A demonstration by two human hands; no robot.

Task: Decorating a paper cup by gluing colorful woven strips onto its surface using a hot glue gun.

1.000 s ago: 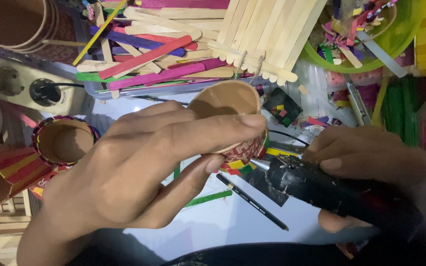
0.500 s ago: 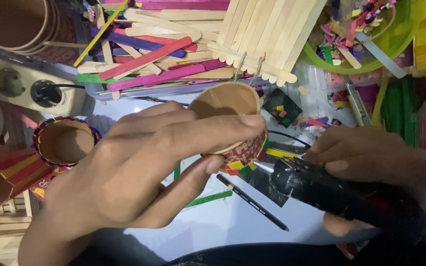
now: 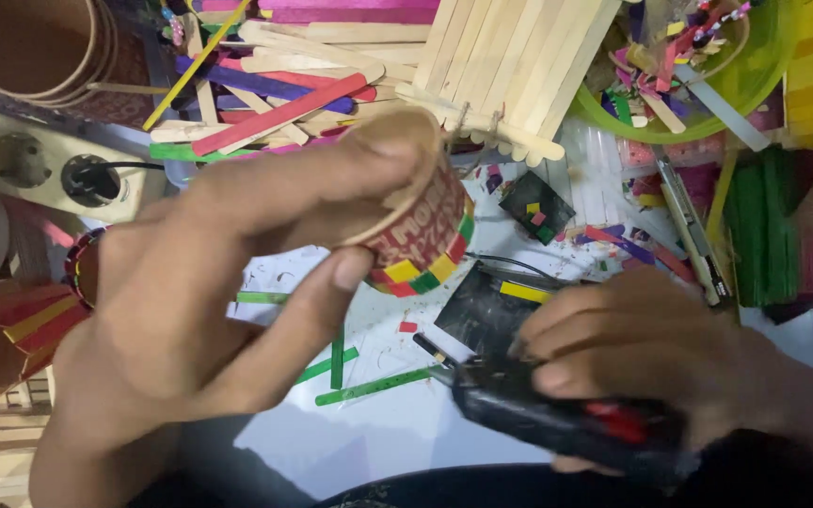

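Much of the paper cup [image 3: 416, 212] at upper centre of the frame is hidden behind the left hand [image 3: 209, 310], whose fingers wrap over its rim and side (only the red wall and a band of coloured squares show). At lower right the right hand [image 3: 651, 362] is clenched around a black glue gun [image 3: 557, 423], blurred and partly cut off at the bottom edge. Loose green sticks [image 3: 369, 386] lie on the white counter [image 3: 378, 442] between the hands.
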